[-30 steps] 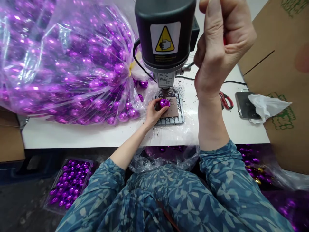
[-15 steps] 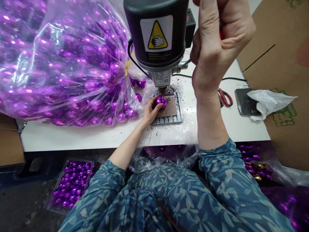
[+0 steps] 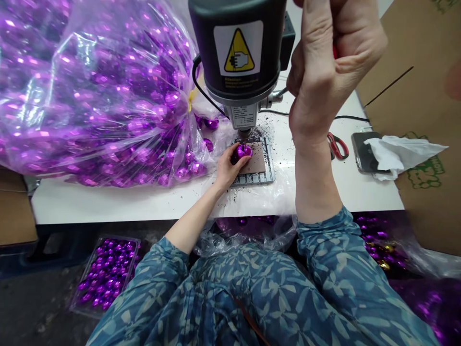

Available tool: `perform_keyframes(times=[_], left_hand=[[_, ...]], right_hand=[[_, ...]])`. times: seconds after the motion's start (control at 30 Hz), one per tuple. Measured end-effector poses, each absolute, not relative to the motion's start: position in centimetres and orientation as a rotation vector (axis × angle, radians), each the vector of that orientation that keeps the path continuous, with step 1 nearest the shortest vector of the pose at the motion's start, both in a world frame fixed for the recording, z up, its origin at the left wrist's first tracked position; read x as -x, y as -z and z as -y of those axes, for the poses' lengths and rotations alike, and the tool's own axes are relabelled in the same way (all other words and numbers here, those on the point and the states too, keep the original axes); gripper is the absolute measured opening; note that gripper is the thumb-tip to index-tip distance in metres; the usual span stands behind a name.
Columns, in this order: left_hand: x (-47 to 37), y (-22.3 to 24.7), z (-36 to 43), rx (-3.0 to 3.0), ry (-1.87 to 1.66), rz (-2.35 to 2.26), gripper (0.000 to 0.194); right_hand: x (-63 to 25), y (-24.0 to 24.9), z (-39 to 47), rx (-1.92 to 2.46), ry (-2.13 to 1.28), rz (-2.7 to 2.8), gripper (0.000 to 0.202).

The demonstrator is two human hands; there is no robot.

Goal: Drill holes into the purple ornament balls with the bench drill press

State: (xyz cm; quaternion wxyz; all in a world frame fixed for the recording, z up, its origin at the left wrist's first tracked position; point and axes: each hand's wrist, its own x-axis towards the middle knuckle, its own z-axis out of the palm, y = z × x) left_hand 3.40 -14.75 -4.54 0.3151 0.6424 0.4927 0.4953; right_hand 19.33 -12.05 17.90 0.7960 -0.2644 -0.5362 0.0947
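Observation:
Between the thumb and fingers of my left hand (image 3: 229, 167) is a shiny purple bauble (image 3: 244, 152), held over a brown board (image 3: 257, 162) on the metal base (image 3: 269, 177) of a bench drill press (image 3: 237, 53). The drill's lower end hangs just above and behind the bauble; whether they touch I cannot tell. My right hand (image 3: 324, 72) is raised at the machine's right side, its fingers wrapped round the feed handle, of which only a bit of red shows. Dark shavings lie scattered about the base.
A big clear bag of purple baubles (image 3: 118, 105) fills the table's left. On the right lie red-handled scissors (image 3: 338, 146), a phone (image 3: 365, 156) and white tissue (image 3: 399, 151) by a cardboard box (image 3: 428, 110). A clear tub (image 3: 135, 250) of baubles stands on the floor, lower left.
The bauble has turned a little in my left hand, and its dimpled top now faces up. My right hand stays on the handle. The whole view has shifted slightly.

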Motion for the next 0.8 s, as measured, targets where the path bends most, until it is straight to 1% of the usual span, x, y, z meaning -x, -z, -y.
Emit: perform_keyframes(times=[0.03,0.13,0.2,0.4,0.6,0.73,0.77,0.8], left_hand=[[-3.3,4.7,14.7,-1.684,-1.305,-1.287,0.065],[-2.9,5.1,14.5,-1.678,-1.304,-1.266,0.065],[-2.7,5.1,14.5,-1.720,-1.297,-1.273,0.064],[-4.0,4.7,15.1,-1.797,-1.327,-1.242,0.060],[-5.0,5.0,15.4,-1.649,-1.354,-1.235,0.065],[-5.0,4.8,15.5,-1.639,-1.365,-1.217,0.061],[-5.0,4.8,15.5,-1.641,-1.364,-1.209,0.060],[-5.0,4.7,15.5,-1.642,-1.358,-1.200,0.060]], right_hand=[[-19.3,-17.8,12.0,0.603,-0.182,1.146,0.047],[-19.4,-17.9,11.9,0.660,-0.191,1.150,0.027],[-19.4,-18.0,12.0,0.684,-0.209,1.145,0.022],[-19.3,-18.4,12.4,0.652,-0.229,1.133,0.025],[-19.5,-18.2,13.1,0.454,-0.317,1.118,0.018],[-19.3,-16.8,14.4,0.440,-0.257,1.102,0.017],[-19.2,-16.4,14.8,0.482,-0.220,1.104,0.018],[-19.3,-15.9,15.1,0.540,-0.185,1.102,0.024]])
